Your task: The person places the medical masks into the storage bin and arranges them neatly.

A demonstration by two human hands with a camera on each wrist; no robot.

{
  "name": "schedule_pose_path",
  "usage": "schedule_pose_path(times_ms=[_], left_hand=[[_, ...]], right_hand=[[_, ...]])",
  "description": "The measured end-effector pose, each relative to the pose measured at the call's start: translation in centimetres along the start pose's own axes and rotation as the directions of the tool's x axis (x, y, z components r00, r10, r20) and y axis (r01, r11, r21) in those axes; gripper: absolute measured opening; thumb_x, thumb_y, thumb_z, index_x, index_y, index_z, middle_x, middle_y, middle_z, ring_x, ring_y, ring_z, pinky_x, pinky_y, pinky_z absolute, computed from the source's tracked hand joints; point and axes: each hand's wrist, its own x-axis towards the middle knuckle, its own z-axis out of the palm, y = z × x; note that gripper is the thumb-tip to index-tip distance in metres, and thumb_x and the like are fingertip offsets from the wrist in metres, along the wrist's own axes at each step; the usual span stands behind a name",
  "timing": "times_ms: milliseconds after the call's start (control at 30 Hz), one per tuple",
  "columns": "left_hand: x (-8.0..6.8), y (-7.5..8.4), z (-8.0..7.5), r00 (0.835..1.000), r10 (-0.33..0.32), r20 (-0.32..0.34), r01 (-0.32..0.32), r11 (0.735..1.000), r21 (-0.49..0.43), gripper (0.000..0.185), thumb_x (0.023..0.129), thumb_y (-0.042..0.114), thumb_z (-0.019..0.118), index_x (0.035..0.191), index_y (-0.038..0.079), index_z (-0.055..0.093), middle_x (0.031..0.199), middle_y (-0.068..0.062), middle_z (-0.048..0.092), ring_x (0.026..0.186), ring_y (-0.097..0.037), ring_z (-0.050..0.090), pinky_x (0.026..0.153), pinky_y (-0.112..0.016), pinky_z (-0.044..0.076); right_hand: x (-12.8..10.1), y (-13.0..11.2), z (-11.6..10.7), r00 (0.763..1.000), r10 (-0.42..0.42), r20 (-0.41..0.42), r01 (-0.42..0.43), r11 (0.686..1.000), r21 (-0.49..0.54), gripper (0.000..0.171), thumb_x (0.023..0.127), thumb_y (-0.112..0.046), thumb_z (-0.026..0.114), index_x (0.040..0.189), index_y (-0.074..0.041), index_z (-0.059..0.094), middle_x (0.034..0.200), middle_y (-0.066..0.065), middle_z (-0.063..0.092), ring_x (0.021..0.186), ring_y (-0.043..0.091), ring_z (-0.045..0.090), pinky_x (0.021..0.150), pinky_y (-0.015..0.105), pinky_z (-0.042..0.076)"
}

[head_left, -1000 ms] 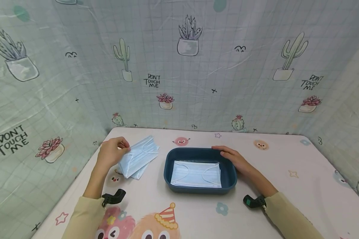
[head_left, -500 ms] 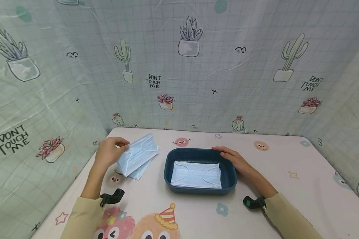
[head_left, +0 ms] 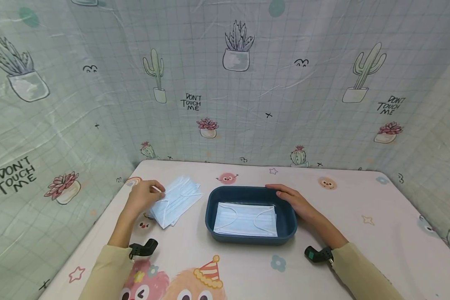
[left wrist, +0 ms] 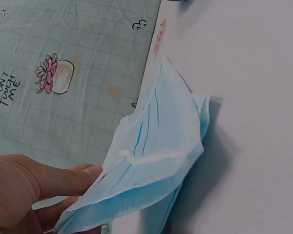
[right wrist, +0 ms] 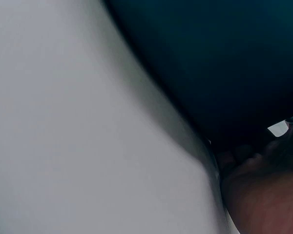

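My left hand (head_left: 147,196) pinches the near-left end of a pale blue face mask (left wrist: 146,141), thumb on top and fingers beneath. Another mask, mostly covered, lies below it on the left of the table; in the head view the masks (head_left: 178,200) nearly overlap. On the right, my right hand (head_left: 294,200) holds the far-right corner of a dark blue plastic box (head_left: 251,239), with its thumb over the rim. Inside that box a flat face mask (head_left: 245,220) lies with both ear loops on top. The right wrist view is dark, and most of those fingers are hidden.
The white tabletop (head_left: 247,275) carries printed cartoon figures. A grey-green curtain (head_left: 262,104) with cactus prints hangs behind the table and along its sides. Each wrist wears a small black camera (head_left: 144,248).
My left hand drew slightly back left, then moved right and down with the mask. The mask now covers more of the one underneath. The right hand and box have stayed put.
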Motion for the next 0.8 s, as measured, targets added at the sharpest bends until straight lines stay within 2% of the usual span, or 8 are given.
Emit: schedule_pose_path(times_ms=[167,233,400,467,533,700,800], left_hand=[[0.02,-0.72,0.61,0.998,-0.039,0.050,0.037,0.998,0.047,0.018,0.089,0.019,0.078,0.102,0.006,0.079,0.094,-0.012,0.071,0.084,-0.025,0.059,0.065,-0.030,0.043],[-0.04,-0.84,0.73,0.997,-0.052,0.062,0.048,0.997,0.066,0.020,0.086,0.020,0.080,0.100,0.006,0.079,0.093,-0.011,0.072,0.083,-0.024,0.060,0.065,-0.031,0.042],[-0.19,-1.03,0.90,0.993,-0.082,0.083,0.075,0.994,0.080,0.019,0.084,0.022,0.081,0.095,0.006,0.077,0.093,-0.010,0.074,0.083,-0.025,0.063,0.065,-0.031,0.043],[-0.26,-1.00,0.91,0.993,-0.087,0.084,0.080,0.993,0.086,0.017,0.084,0.021,0.081,0.092,0.007,0.077,0.090,-0.010,0.074,0.082,-0.025,0.062,0.064,-0.031,0.043],[-0.38,-0.91,0.85,0.993,-0.085,0.086,0.077,0.993,0.091,0.016,0.085,0.021,0.080,0.089,0.006,0.076,0.088,-0.009,0.073,0.081,-0.025,0.061,0.064,-0.031,0.042],[-0.69,-0.56,0.56,0.994,-0.076,0.081,0.068,0.993,0.099,0.015,0.086,0.020,0.079,0.086,0.005,0.076,0.085,-0.009,0.072,0.079,-0.024,0.060,0.064,-0.031,0.041],[-0.84,-0.27,0.27,0.994,-0.090,0.065,0.084,0.993,0.084,0.015,0.087,0.020,0.078,0.087,0.006,0.076,0.086,-0.009,0.072,0.080,-0.024,0.060,0.064,-0.031,0.042]], right_hand=[[0.00,-0.36,0.15,1.000,0.012,-0.001,-0.012,1.000,0.018,0.044,0.112,-0.025,0.041,0.152,-0.009,0.051,0.163,0.015,0.043,0.154,0.038,0.032,0.106,0.008,0.037],[-0.01,-0.46,0.19,1.000,0.022,-0.003,-0.022,0.999,0.024,0.044,0.112,-0.025,0.042,0.152,-0.010,0.051,0.163,0.014,0.043,0.153,0.034,0.034,0.105,0.007,0.038],[0.00,-0.38,0.08,1.000,0.022,-0.004,-0.022,1.000,0.012,0.044,0.111,-0.026,0.043,0.151,-0.010,0.051,0.162,0.014,0.044,0.143,0.005,0.045,0.105,0.007,0.038],[0.00,-0.32,0.02,1.000,0.022,-0.007,-0.022,1.000,0.006,0.044,0.111,-0.026,0.043,0.151,-0.010,0.052,0.162,0.014,0.044,0.138,-0.002,0.045,0.106,0.007,0.038],[0.00,-0.27,0.00,1.000,0.024,-0.011,-0.024,1.000,0.002,0.044,0.111,-0.026,0.043,0.151,-0.010,0.052,0.162,0.014,0.044,0.140,0.001,0.045,0.106,0.007,0.038],[-0.06,-0.10,0.06,0.999,0.031,-0.017,-0.031,1.000,-0.006,0.045,0.111,-0.027,0.043,0.152,-0.010,0.051,0.162,0.015,0.044,0.151,0.027,0.039,0.106,0.009,0.038],[-0.06,-0.08,0.17,0.999,0.037,-0.016,-0.037,0.999,-0.004,0.045,0.111,-0.027,0.043,0.152,-0.011,0.051,0.162,0.014,0.044,0.152,0.033,0.037,0.106,0.009,0.039]])
